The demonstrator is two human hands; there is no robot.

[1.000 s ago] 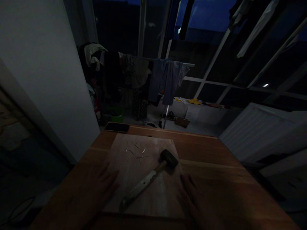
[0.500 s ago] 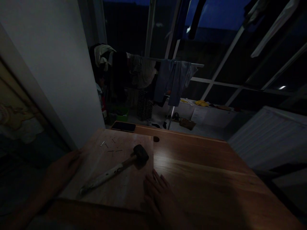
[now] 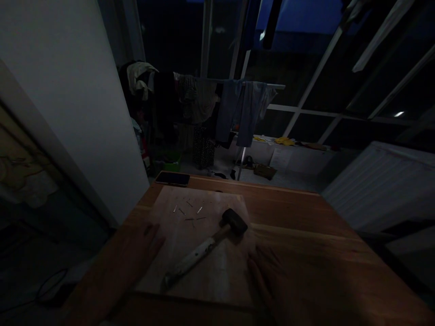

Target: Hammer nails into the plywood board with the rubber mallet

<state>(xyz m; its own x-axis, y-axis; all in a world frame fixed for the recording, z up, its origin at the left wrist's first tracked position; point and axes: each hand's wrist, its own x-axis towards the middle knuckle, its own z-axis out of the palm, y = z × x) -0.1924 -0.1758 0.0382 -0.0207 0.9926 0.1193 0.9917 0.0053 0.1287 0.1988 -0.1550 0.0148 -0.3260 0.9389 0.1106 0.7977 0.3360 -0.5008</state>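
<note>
A mallet (image 3: 200, 252) with a dark head and a pale, worn handle lies diagonally across a square wooden board (image 3: 217, 276). Several small nails (image 3: 190, 219) are scattered over the board's far half. My left hand (image 3: 137, 251) rests at the left edge of the board, fingers stretched and slightly apart, tips over the edge. Along the right edge lies my right hand (image 3: 272, 274), its fingers extended against the board's side. Neither hand touches the mallet. Dim light blurs the detail of both hands.
The board lies on a wooden table (image 3: 316, 253). A dark phone (image 3: 172, 178) is at the far left edge. Beyond stand a drying rack with clothes (image 3: 234, 113) and a green tub (image 3: 172, 161). A white cabinet side (image 3: 78, 113) rises at left, a white radiator-like panel (image 3: 380, 176) at right.
The board has slid right across the table with the mallet and nails on it, and both hands have moved right along with it. The view has shifted slightly.
</note>
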